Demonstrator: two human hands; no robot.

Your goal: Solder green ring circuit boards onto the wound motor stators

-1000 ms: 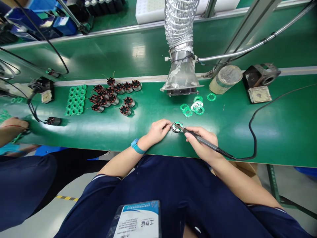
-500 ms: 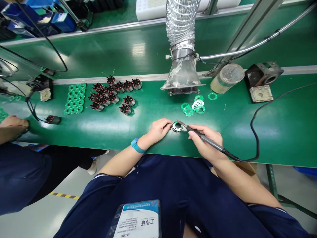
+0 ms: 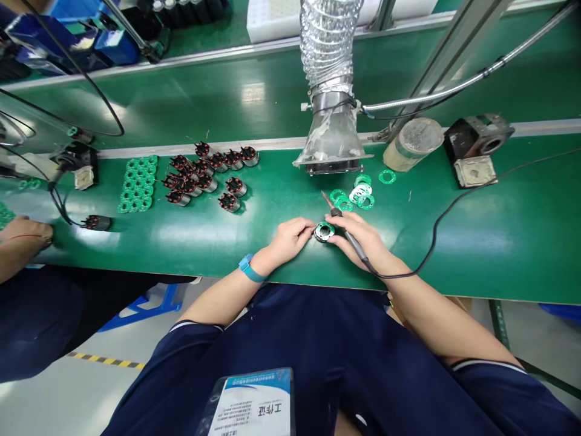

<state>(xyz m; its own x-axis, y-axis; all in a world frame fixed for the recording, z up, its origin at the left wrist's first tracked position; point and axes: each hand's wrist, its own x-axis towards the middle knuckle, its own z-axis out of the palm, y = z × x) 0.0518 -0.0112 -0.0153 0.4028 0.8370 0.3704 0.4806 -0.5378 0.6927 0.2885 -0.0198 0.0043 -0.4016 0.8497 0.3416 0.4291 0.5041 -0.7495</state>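
Note:
A small motor stator with a green ring circuit board on top (image 3: 324, 231) stands on the green bench near its front edge. The fingers of my left hand (image 3: 292, 238) are closed at its left side, pinching its edge. My right hand (image 3: 361, 241) has a soldering iron (image 3: 353, 243) lying across it, its tip pointing up and away to the left, clear of the stator. That hand's thumb and fingertips reach the stator's right side. Behind it lies a loose pile of green and white ring boards (image 3: 362, 195).
A fume extraction hood (image 3: 333, 136) hangs behind my hands. Wound stators (image 3: 193, 175) and a green board panel (image 3: 138, 184) lie to the left. A round container (image 3: 414, 144) and an iron stand (image 3: 476, 148) are at the back right. A co-worker's hand (image 3: 27, 232) rests far left.
The soldering iron's tip has come off the stator and swung up and away. My right hand has moved left, its fingers now at the stator. My left hand has stayed.

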